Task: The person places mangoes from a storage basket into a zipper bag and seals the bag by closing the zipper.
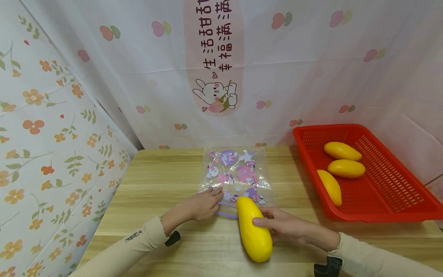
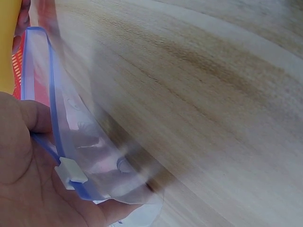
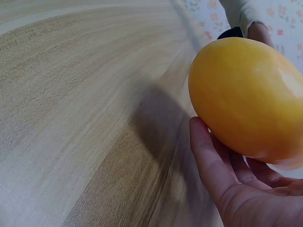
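A smooth, elongated yellow mango (image 1: 254, 231) is gripped by my right hand (image 1: 283, 225), thumb on top and fingers along its side and underneath. In the right wrist view the mango (image 3: 246, 94) is held above the tabletop, casting a shadow. My left hand (image 1: 204, 204) holds the near edge of a clear slider zip bag (image 1: 238, 175) printed with pink and purple cartoon figures. In the left wrist view the bag's blue-edged mouth (image 2: 53, 94) gapes, the thumb at its inside and fingers under it, beside a white slider (image 2: 71, 173). The mango's upper end overlaps the bag's mouth.
On the right stands a red plastic basket (image 1: 398, 154) with perforated walls, holding three yellow mangoes (image 1: 346, 168). The wooden table (image 1: 155, 169) backs onto a printed curtain (image 1: 145, 77); a floral cloth (image 1: 45, 134) hangs on the left.
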Available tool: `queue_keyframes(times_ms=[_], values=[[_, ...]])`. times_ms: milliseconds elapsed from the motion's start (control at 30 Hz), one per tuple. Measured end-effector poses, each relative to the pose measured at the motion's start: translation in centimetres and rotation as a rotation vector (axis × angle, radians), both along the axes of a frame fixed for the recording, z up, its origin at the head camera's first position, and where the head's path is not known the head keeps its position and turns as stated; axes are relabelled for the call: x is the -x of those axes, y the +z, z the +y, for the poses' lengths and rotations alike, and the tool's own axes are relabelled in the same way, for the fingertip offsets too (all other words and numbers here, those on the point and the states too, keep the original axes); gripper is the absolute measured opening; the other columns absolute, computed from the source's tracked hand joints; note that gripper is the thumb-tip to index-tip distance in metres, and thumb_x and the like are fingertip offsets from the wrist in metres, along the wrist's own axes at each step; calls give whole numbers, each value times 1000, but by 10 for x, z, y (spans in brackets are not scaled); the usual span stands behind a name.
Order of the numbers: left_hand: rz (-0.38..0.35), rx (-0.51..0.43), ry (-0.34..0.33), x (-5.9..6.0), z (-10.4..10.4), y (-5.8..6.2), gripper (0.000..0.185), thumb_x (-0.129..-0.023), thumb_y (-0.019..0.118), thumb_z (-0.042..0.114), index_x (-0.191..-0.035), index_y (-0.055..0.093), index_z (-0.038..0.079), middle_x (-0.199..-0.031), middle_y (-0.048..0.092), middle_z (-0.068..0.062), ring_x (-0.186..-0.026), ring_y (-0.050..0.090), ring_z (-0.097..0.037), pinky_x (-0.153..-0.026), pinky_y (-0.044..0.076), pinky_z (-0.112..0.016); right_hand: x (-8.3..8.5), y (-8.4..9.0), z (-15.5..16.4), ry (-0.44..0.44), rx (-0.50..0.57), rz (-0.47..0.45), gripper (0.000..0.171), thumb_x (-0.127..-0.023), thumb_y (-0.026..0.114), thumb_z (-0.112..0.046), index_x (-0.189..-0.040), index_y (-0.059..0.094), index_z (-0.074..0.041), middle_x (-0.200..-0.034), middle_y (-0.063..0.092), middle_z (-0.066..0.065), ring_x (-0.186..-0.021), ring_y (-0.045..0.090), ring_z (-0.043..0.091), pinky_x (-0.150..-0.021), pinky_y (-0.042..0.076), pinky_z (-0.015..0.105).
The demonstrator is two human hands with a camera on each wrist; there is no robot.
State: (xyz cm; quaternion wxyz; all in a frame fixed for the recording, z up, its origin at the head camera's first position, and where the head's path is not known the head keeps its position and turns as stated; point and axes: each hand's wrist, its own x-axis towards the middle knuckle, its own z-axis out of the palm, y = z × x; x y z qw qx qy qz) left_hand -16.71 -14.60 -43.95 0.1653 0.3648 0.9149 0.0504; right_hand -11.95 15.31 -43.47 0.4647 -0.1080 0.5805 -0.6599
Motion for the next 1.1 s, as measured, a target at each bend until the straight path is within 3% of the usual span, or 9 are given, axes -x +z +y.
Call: queue_keyframes(times_ms=[533,700,1100], values=[[-21,-30,30,1,0,-1,50,-108,40,19,-151,40,-8,-159,32,-22,-145,30,-39,-118,24,-46,-3,-2,-3,54,-8,-42,55,-108,50,-30,-150,38,4,-123,62,20,-103,63,34,-90,55,52],[-46,-51,65,1,0,0,50,-108,38,19,-151,41,-7,-159,33,-21,-145,31,-42,-118,25,-47,-5,-4,-7,47,-23,-32,57,-109,47,-31,-151,36,4,-120,63,19,-100,64,33,-88,56,52],[-53,-66,71,1,1,1,50,-108,39,19,-150,42,-7,-158,35,-21,-144,32,-41,-118,25,-46,-11,-7,-18,44,-40,-38,58,-108,47,-35,-149,36,5,-117,64,20,-100,65,33,-83,57,56]])
